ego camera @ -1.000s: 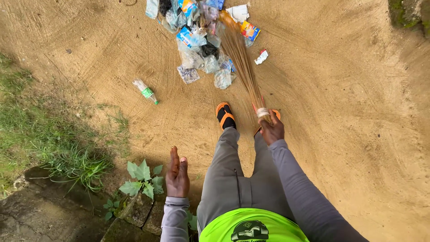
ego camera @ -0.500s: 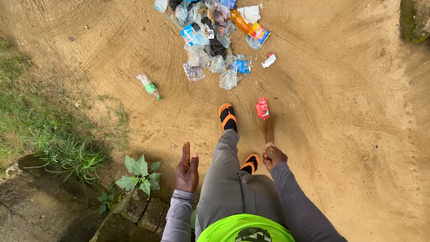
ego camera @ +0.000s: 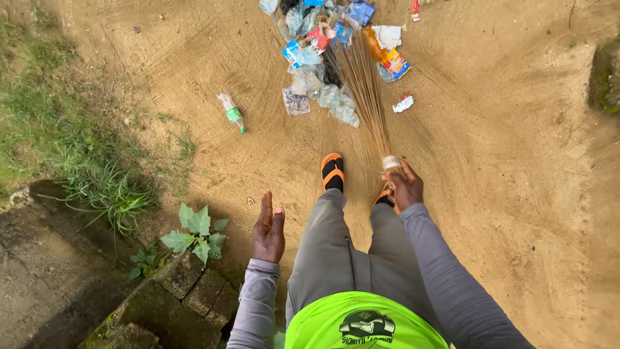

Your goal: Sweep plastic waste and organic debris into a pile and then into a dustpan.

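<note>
The right hand (ego camera: 405, 187), just right of the frame's centre, is closed around the bound end of a straw broom (ego camera: 365, 87). Its bristles fan out toward the top of the frame and lie across a litter pile (ego camera: 323, 58) of plastic bags and wrappers on the sandy ground (ego camera: 504, 161). The left hand (ego camera: 268, 229), lower centre, hangs open and flat, holding nothing. A plastic bottle (ego camera: 231, 112) with a green label lies apart, left of the pile, near the grass (ego camera: 58, 136) at the left edge
</note>
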